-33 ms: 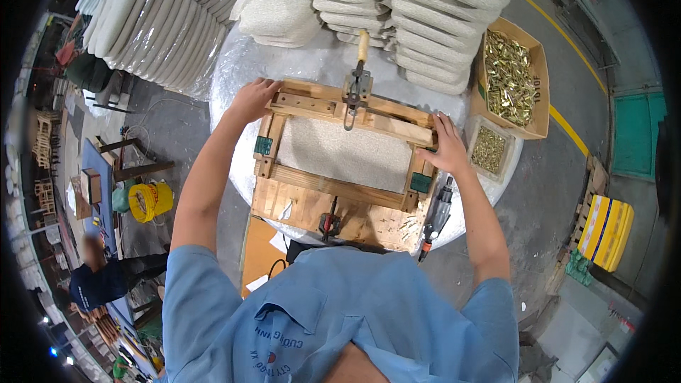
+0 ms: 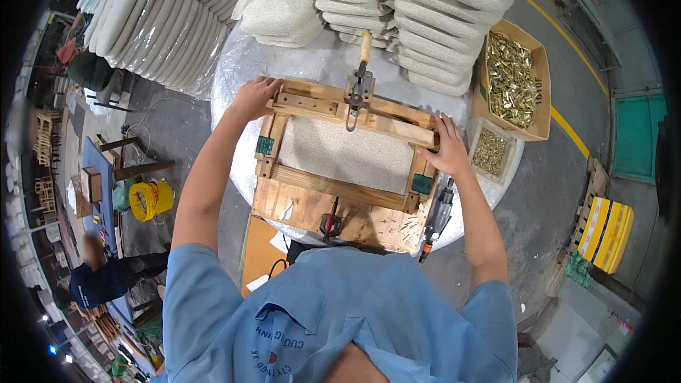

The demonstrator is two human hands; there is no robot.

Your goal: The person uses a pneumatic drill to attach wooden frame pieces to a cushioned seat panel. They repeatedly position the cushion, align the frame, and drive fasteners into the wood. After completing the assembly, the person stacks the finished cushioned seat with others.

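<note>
A rectangular wooden frame jig [image 2: 323,183] lies on a wooden board [image 2: 298,200], surrounding a speckled off-white fabric-covered panel [image 2: 340,150]. My left hand [image 2: 255,99] grips its far left corner, fingers over the edge. At the far right corner, my right hand [image 2: 448,149] holds the frame with its thumb on the near side and fingers along the outside. Between them, a toggle clamp [image 2: 359,89] with a wooden handle is fixed to the far rail. A second clamp [image 2: 330,224] is at the board's near edge. Part of each corner is hidden under my hands.
Right of the board lies a power screwdriver [image 2: 438,216]. Beyond it are a tray of small fasteners [image 2: 490,150] and a carton [image 2: 545,92] of brass-coloured metal parts. Padded panels [image 2: 433,28] are stacked at the back. A person [image 2: 96,280] is far left.
</note>
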